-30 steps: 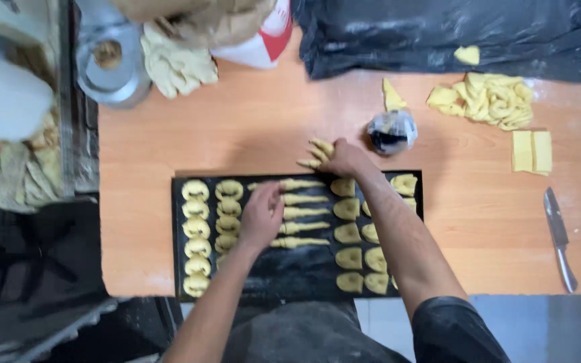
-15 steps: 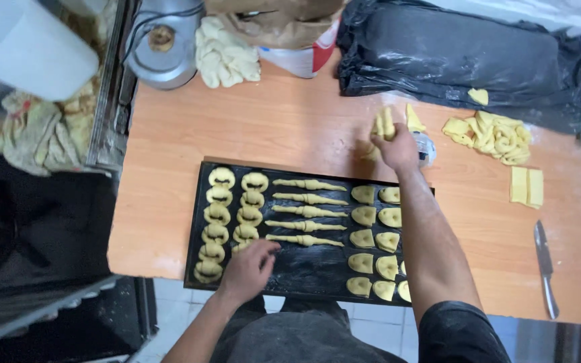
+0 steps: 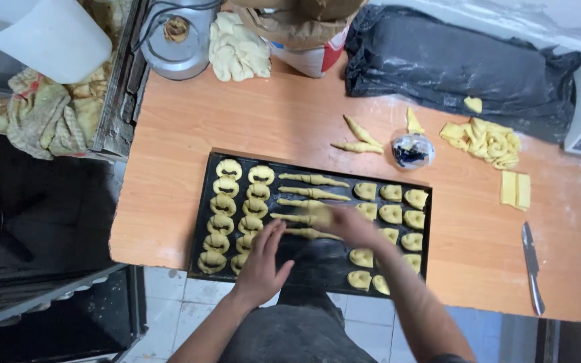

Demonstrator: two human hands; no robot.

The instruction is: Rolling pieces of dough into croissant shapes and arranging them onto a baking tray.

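Seen from above, an orange-brown wooden worktop (image 3: pixel 270 128) carries a black baking tray (image 3: pixel 317 265) at its near edge, and everything here is placed by that tray. Beyond the tray's far right corner lies a crumpled black plastic sheet (image 3: pixel 452 60). Beyond its far left corner stand a round metal bowl (image 3: pixel 176 37) and a pile of pale dough (image 3: pixel 237 47). On the tray, ring-shaped dough pieces (image 3: pixel 237 215) fill the left end in two columns, long rolled dough sticks (image 3: pixel 311 195) lie across the middle, and small folded dough pieces (image 3: pixel 391 215) fill the right end. The left hand (image 3: pixel 261 262) rests on the tray's near middle with fingers spread wide, holding nothing. The right hand (image 3: pixel 351 225) is over the tray's centre, blurred, by a dough stick; whether it grips that stick cannot be told. Just past the tray's far edge lie two loose dough sticks (image 3: pixel 358 138) and a small round container (image 3: pixel 411 149). To the right of the tray lie a heap of dough strips (image 3: pixel 489 138), flat dough rectangles (image 3: pixel 516 189) and a knife (image 3: pixel 531 265).
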